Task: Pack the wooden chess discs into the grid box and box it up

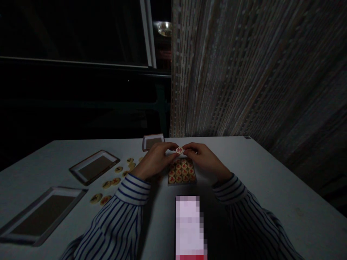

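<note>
L hand (157, 159) & R hand (205, 157) angled in, fingers (171, 145) pinched on 1 disc (179, 150) nr 1 filled box (182, 183); 3 trays (94, 169).

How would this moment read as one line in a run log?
hands: left hand and right hand pinch red-marked disc | nearby: box of red-marked discs | leftward: loose discs, shallow trays
</note>
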A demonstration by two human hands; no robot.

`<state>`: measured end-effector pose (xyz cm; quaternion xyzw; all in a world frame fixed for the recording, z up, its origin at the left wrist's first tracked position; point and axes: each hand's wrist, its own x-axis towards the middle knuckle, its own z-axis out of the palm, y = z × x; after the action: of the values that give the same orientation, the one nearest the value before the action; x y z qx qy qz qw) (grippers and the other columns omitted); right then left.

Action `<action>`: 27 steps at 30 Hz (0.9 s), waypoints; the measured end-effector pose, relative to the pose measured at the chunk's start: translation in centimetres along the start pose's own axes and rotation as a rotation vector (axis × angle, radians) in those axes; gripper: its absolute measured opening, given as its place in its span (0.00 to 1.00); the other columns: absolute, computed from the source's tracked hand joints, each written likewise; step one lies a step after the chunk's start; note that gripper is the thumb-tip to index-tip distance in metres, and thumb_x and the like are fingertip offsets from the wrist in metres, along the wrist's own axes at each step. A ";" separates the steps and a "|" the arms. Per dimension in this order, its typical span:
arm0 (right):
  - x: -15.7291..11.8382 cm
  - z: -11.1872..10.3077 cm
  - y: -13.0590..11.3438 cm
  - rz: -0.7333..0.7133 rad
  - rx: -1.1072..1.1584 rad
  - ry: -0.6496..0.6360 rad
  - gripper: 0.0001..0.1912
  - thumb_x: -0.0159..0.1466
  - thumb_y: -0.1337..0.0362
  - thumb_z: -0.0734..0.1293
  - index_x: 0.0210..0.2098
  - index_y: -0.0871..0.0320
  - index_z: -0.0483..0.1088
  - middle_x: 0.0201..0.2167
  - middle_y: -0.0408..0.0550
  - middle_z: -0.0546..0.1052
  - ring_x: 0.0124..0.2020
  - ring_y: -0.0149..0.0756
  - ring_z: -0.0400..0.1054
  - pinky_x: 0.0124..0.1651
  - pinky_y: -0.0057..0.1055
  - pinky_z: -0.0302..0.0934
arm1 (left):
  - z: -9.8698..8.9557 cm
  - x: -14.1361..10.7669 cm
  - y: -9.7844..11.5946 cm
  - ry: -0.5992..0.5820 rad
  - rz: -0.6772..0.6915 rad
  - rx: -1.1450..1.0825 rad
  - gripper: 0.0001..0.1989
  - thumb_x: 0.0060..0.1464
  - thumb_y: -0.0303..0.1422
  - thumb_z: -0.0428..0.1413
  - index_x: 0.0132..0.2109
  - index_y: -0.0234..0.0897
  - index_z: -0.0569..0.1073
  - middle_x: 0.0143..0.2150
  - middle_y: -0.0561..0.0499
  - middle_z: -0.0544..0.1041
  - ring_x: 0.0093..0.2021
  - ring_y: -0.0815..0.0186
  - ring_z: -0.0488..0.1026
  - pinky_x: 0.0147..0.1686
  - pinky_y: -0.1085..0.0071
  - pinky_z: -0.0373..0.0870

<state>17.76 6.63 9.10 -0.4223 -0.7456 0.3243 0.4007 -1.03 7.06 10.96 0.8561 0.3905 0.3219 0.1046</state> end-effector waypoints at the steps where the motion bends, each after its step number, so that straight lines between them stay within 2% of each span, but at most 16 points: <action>1: 0.0 -0.1 0.1 0.004 0.003 0.008 0.12 0.59 0.65 0.60 0.40 0.60 0.70 0.36 0.48 0.75 0.36 0.32 0.68 0.41 0.30 0.60 | 0.1 0.3 -0.1 -0.001 0.008 0.003 0.14 0.52 0.39 0.51 0.43 0.36 0.72 0.40 0.49 0.76 0.41 0.64 0.71 0.43 0.68 0.66; 8: 0.2 -0.7 0.1 0.022 -0.015 0.062 0.11 0.58 0.63 0.62 0.37 0.60 0.71 0.36 0.48 0.75 0.38 0.32 0.68 0.42 0.30 0.60 | 1.1 1.3 -0.6 -0.023 0.015 -0.060 0.14 0.53 0.40 0.50 0.42 0.39 0.72 0.39 0.51 0.76 0.40 0.64 0.72 0.40 0.69 0.67; 17: 1.3 -0.9 0.1 0.024 -0.025 0.058 0.11 0.56 0.60 0.64 0.34 0.62 0.71 0.31 0.47 0.75 0.32 0.30 0.68 0.35 0.27 0.61 | 1.0 1.5 -1.1 -0.005 -0.001 -0.067 0.12 0.51 0.38 0.52 0.42 0.38 0.71 0.40 0.50 0.76 0.41 0.63 0.71 0.43 0.66 0.66; 21: 2.0 -0.8 0.7 0.038 -0.017 0.050 0.09 0.56 0.62 0.64 0.34 0.62 0.70 0.30 0.47 0.76 0.31 0.31 0.68 0.34 0.27 0.61 | 1.7 1.4 -1.4 0.013 -0.038 -0.080 0.12 0.51 0.36 0.52 0.43 0.39 0.71 0.39 0.50 0.76 0.41 0.62 0.71 0.43 0.65 0.66; 27: 2.2 -0.9 1.5 0.068 0.027 0.063 0.09 0.55 0.64 0.65 0.34 0.61 0.69 0.30 0.47 0.76 0.32 0.32 0.69 0.37 0.29 0.62 | 3.7 1.8 -1.7 0.096 -0.147 -0.377 0.10 0.50 0.35 0.53 0.40 0.36 0.72 0.37 0.50 0.76 0.39 0.65 0.72 0.41 0.68 0.68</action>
<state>18.33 9.38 9.02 -0.4519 -0.7134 0.3344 0.4185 1.20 9.77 8.22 0.7743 0.3892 0.4213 0.2674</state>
